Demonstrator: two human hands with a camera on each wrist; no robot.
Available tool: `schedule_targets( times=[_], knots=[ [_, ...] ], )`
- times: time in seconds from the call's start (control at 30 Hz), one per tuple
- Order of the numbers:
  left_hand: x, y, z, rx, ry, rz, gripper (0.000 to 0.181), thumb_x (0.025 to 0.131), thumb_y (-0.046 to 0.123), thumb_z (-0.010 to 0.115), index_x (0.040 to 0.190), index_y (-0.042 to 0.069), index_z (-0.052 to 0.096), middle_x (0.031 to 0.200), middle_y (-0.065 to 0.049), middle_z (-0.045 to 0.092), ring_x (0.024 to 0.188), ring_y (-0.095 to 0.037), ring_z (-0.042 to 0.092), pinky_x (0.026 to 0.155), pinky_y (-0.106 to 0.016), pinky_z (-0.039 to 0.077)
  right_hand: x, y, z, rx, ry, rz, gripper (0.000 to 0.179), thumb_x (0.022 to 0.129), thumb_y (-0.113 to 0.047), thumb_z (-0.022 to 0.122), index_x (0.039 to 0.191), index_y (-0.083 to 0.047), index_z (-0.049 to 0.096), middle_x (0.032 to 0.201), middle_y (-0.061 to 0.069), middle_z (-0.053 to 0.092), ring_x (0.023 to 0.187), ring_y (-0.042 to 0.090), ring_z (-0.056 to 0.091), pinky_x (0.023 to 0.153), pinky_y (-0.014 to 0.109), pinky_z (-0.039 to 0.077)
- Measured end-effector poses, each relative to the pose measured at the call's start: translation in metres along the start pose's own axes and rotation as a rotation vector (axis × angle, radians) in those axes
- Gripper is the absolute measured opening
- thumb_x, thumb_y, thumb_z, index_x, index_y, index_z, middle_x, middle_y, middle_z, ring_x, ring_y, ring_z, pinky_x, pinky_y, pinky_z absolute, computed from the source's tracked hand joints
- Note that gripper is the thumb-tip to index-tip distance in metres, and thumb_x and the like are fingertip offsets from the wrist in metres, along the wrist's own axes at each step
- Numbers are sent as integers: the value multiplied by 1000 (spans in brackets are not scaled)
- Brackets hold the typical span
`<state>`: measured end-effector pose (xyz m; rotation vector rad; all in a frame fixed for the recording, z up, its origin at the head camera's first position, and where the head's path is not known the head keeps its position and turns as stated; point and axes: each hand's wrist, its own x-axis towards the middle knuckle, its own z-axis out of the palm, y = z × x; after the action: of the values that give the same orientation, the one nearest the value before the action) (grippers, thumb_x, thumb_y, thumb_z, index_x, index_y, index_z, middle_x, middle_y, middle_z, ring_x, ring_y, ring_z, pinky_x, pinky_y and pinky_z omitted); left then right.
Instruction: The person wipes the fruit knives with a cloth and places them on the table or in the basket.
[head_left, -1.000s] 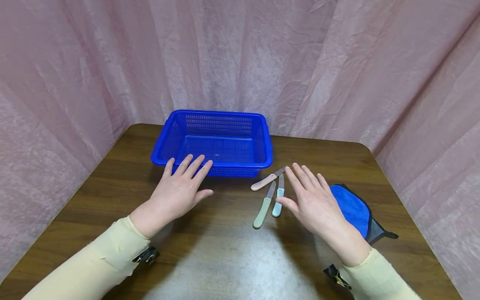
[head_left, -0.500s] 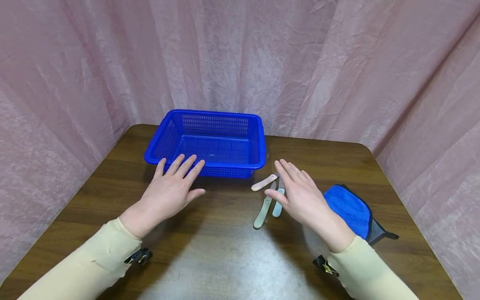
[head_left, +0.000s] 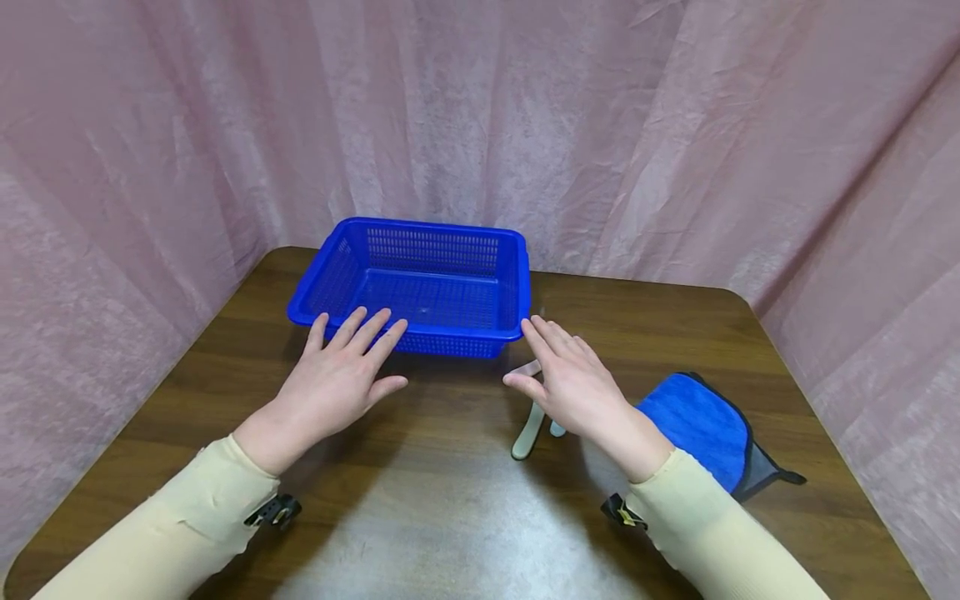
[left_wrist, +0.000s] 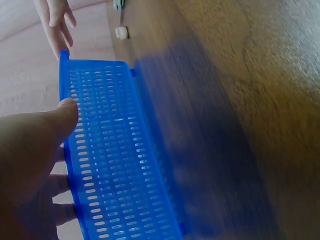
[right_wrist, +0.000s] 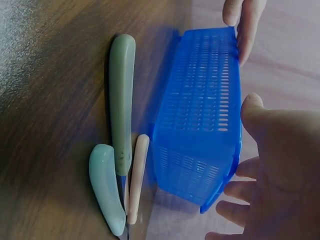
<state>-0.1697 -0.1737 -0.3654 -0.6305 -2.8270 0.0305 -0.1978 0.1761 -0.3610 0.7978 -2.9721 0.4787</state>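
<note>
A blue plastic basket with slotted walls stands toward the back of the table. My left hand lies with spread, straight fingers over its near rim; in the left wrist view the thumb is right at that rim. At the front right corner, my right hand has its extended fingertips beside the basket. Below that hand lie three knives: a green-handled knife, a light blue-handled knife and a pink-handled knife. In the head view the hand covers their blades and part of the handles.
A blue and grey cloth with black edging lies to the right, partly behind the right forearm. The brown wooden table has rounded back corners. Pink curtains hang behind it and on both sides.
The basket has shifted slightly left, along with my left hand. My right hand has moved left, from beside the knives to the basket's corner, its fingers drawing closer together.
</note>
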Motion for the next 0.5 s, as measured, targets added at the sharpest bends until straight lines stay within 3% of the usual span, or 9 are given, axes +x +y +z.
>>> schedule_targets(
  times=[0.5],
  knots=[
    [-4,-2,-2,-2,34,-57,74,108,53,66,166,10,49,168,-22,48,156,-47,42,121,-80,23,13,-13,8,-30,-1,-46,92,107,-55,67,172,-1,30,178,20,30,163,39,32,129,53,30]
  ],
)
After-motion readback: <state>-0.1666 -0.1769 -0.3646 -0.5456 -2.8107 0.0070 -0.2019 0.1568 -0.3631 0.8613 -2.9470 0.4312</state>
